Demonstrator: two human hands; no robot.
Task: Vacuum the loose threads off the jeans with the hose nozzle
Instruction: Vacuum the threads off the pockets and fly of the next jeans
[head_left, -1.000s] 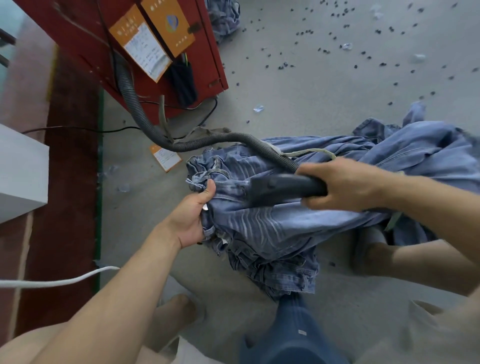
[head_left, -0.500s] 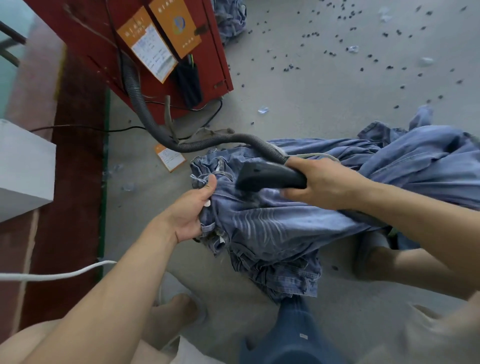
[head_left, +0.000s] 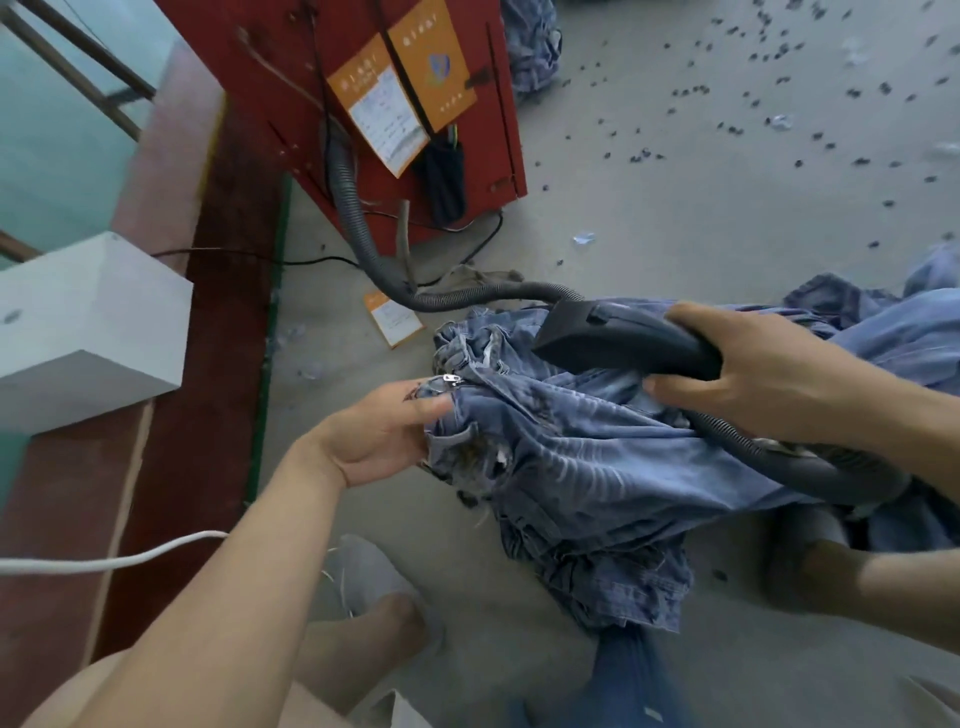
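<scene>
Light blue jeans (head_left: 587, 467) hang bunched in front of me above the concrete floor. My left hand (head_left: 379, 431) grips their waistband by the zipper, thumb on top. My right hand (head_left: 763, 374) is closed around the black hose nozzle (head_left: 613, 338), whose wide mouth points left and sits just above the waistband, right of the zipper. The grey ribbed hose (head_left: 374, 260) runs from the red machine across the floor to the nozzle; another loop of it passes under my right wrist.
A red machine (head_left: 363, 104) with orange tags stands at the back. Black cables and a white cord (head_left: 104, 561) lie at the left near a white box (head_left: 88, 322). More denim (head_left: 893, 332) is piled at the right. Dark scraps dot the floor.
My right hand has carried the nozzle up and toward the waistband. My left hand has shifted its grip along the waistband to the zipper. The camera has tilted.
</scene>
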